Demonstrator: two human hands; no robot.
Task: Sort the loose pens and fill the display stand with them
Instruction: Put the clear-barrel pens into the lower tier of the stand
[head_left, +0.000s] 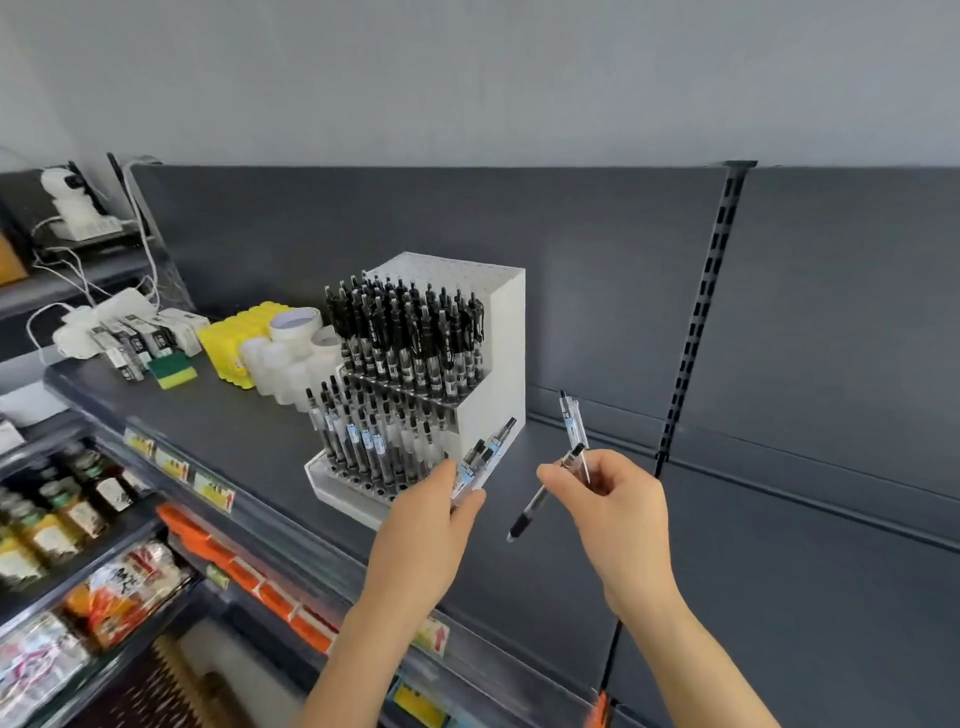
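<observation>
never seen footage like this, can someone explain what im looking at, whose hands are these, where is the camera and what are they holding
There is no machine here: a person works with two bare hands, and the one picture comes from a wide-angle camera worn on their head, looking forward and down. That is why the arms enter from the bottom. On the dark grey shelf stands a white display stand, with black pens in its upper tier and clear pens in the lower, some front holes empty. Further left lie tape rolls, a yellow pack and a sponge. The left hand grips a bundle of clear pens beside the stand; the right hand pinches a few loose pens.
</observation>
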